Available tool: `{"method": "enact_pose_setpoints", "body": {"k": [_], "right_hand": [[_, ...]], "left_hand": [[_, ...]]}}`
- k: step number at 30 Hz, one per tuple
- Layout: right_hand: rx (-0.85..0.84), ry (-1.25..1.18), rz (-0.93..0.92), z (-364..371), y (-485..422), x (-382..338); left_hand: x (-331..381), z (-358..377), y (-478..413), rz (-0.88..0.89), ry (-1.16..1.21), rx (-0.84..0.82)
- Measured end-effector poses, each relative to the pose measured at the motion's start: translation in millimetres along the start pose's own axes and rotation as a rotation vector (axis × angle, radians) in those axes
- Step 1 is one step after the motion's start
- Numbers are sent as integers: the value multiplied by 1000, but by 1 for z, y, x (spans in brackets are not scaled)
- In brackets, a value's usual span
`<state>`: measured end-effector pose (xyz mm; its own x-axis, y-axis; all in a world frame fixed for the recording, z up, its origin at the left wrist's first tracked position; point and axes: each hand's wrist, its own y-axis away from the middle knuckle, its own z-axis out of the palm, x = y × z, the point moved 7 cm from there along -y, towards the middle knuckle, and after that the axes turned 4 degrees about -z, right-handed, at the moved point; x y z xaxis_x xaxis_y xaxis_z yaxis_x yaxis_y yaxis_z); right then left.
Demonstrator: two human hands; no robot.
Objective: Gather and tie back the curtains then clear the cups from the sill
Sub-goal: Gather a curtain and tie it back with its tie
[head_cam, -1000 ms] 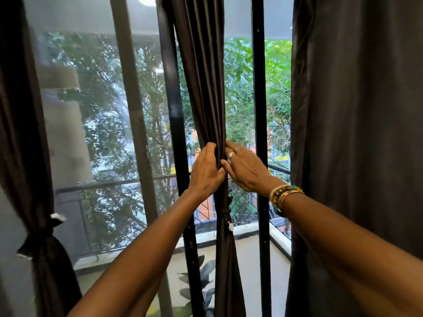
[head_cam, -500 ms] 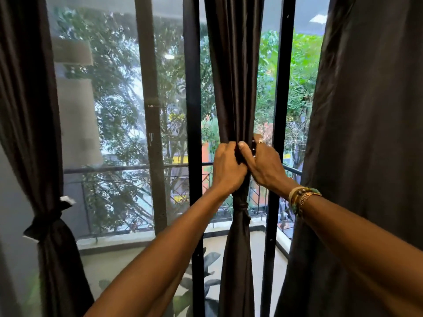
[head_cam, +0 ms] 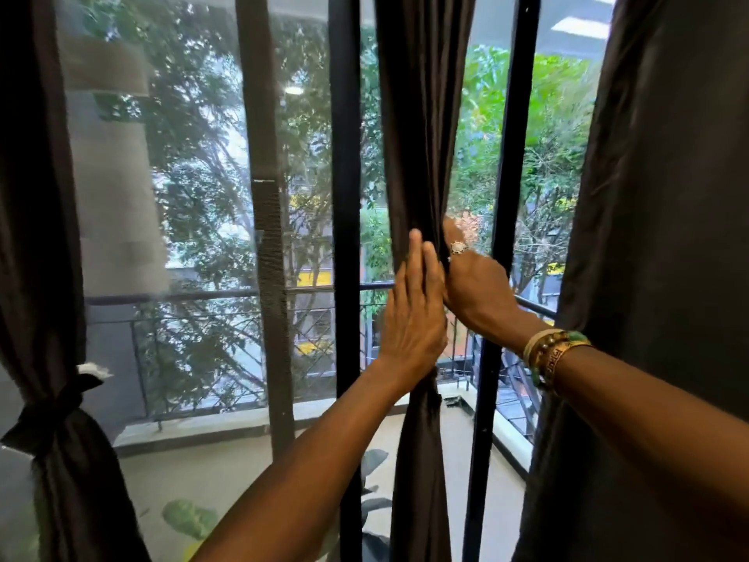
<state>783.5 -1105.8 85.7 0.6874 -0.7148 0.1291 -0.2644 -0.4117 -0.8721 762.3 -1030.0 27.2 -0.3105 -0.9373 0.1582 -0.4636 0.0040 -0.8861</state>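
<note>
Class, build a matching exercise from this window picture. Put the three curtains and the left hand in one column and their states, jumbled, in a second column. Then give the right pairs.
Things
1. left curtain
2. middle curtain
3. right curtain
4. left hand

States
A. fingers straight, flat against fabric
B. hangs loose, no tie visible
C. cinched by a dark tie
D. gripped by the right hand

Pairs: 1-C, 2-D, 3-B, 4-A
</note>
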Motion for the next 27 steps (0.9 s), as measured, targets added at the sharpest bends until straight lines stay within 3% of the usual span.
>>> {"method": "enact_pose_setpoints", "body": {"k": [11,17,23,27], "right_hand": [[28,489,-329,-72,16,83],[82,615,-263,-149,26,164],[-45,719,-311,-209,51,246],[-138,701,-184,-229,66,296]], "left_hand": [[93,11,-51,120,-315,34],[191,39,-101,171,-302,-18],[264,73,-139,147,-274,-60],[281,90,-152,14,-171,-89]]}}
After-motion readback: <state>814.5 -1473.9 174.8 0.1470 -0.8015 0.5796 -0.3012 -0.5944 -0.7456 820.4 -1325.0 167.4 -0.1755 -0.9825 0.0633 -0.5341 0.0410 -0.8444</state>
